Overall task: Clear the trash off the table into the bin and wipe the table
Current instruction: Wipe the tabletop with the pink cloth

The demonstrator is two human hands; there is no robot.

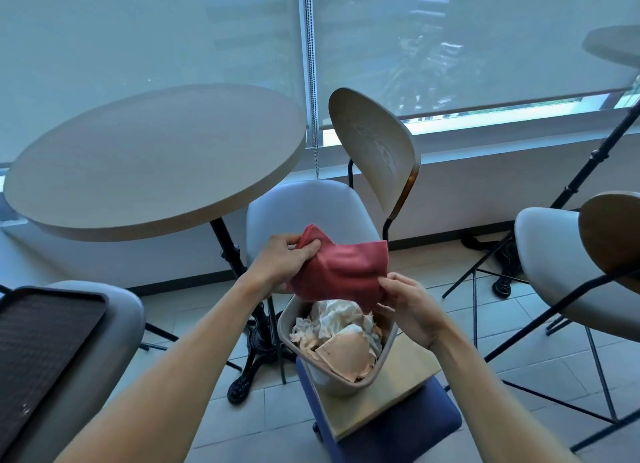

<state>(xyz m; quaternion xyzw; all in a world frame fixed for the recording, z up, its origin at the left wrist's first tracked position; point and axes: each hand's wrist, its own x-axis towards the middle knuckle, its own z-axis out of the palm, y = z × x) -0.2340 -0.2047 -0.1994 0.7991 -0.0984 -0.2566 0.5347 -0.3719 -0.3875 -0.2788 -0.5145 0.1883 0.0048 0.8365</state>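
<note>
A red cloth hangs stretched between both hands, just above the grey bin. My left hand grips its upper left corner. My right hand pinches its lower right edge. The bin stands on a wooden board over a blue stool and holds crumpled white and beige paper trash. The round beige table lies to the upper left, its top bare.
A grey chair with a wooden back stands behind the bin. A second chair is at the right, beside black tripod legs. A dark tray rests on a grey seat at the lower left. Window blinds fill the background.
</note>
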